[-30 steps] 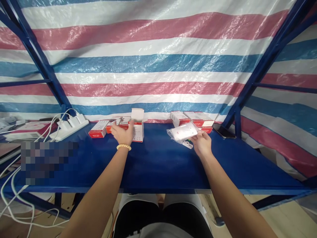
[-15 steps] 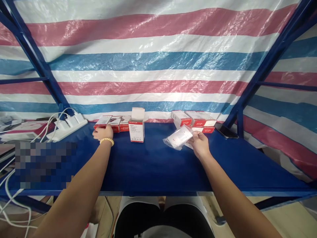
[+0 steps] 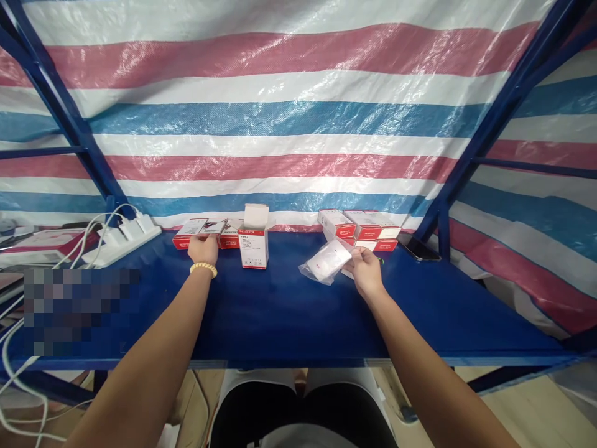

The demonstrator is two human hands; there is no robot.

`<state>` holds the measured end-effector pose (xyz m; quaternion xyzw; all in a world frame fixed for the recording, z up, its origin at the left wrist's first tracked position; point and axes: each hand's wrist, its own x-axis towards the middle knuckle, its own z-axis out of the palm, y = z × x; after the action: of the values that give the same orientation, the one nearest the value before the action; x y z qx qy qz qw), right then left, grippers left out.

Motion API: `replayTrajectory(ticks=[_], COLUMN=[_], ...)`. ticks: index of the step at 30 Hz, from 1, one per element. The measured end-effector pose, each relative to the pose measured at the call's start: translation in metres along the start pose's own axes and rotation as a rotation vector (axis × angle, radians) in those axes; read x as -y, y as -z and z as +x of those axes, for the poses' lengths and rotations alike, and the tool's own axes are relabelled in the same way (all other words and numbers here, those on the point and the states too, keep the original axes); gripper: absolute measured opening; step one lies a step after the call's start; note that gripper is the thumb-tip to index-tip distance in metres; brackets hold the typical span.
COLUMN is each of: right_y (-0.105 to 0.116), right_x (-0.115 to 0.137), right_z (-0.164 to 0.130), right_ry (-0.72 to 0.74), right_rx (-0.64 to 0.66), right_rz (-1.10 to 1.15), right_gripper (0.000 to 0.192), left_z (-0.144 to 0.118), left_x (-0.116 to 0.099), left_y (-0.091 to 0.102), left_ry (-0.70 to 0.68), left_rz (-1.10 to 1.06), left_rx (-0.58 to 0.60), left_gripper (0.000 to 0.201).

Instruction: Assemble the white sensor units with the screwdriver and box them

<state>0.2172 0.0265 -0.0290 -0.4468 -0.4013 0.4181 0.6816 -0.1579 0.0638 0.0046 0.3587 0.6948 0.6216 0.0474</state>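
Observation:
My left hand [image 3: 204,250], with a yellow band at the wrist, is closed at the front of the middle red-and-white box [image 3: 214,226] in a row of three at the left; some fingertips are hidden. To its right an upright detector box [image 3: 253,249] stands with its top flap raised. My right hand [image 3: 367,269] pinches the edge of a clear plastic bag [image 3: 325,261] with a flat white item inside, held above the blue table. Behind that hand is a stack of several red-and-white boxes [image 3: 366,225].
A white power strip [image 3: 124,241] with plugs and cables lies at the left, beside a red-and-white package [image 3: 44,246]. A dark phone [image 3: 420,247] rests at the right. Blue frame posts [image 3: 441,214] and a striped sheet [image 3: 280,143] enclose the blue table [image 3: 289,317].
My left hand has shifted right, from the leftmost box of the row to the middle one. My right hand still holds the bag, and the camera view has turned slightly.

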Motion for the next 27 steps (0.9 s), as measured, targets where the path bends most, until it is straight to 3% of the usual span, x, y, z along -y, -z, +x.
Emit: replayTrajectory(ticks=[2,5,8,10,14,18,20,23,27], right_y=[-0.009,-0.026,-0.037,-0.037,-0.028,-0.023,-0.023,-0.022,-0.023], right_x=[0.000,-0.002,-0.005,-0.008,-0.009,-0.004,-0.001,0.002,0.004], right_z=[0.001,0.004,0.003,0.000,-0.007,-0.008,-0.008,-0.009,-0.014], right_ry=[-0.007,-0.015,-0.021,-0.051,-0.089,-0.087,-0.087,-0.135,-0.214], right_rx=[0.043,0.107,0.152,0.173,0.202,0.170,0.145,0.179,0.372], right_rz=[0.005,0.017,0.054,0.092,0.224,0.294,0.276,0.264,0.198], right_gripper=[0.039,0.041,0.041,0.041,0.043,0.040,0.038,0.037,0.047], left_z=[-0.020,-0.073,-0.135,-0.166,-0.182,-0.164,-0.157,-0.156,-0.163], left_x=[-0.020,-0.053,-0.071,-0.072,-0.070,-0.073,-0.072,-0.066,-0.057], left_y=[-0.002,-0.010,-0.023,-0.033,-0.043,-0.049,-0.052,-0.055,-0.054], left_ry=[-0.059,-0.557,-0.964,-1.046,-0.867,-0.618,-0.553,-0.505,-0.439], left_rz=[-0.020,-0.142,-0.169,-0.071,0.195,0.403,0.394,0.316,0.190], left_rx=[-0.064,-0.099,0.106,0.272,0.480,0.881,1.000,0.961,0.880], left_gripper=[0.019,0.024,0.030,0.044,0.083,0.058,0.049,0.049,0.050])
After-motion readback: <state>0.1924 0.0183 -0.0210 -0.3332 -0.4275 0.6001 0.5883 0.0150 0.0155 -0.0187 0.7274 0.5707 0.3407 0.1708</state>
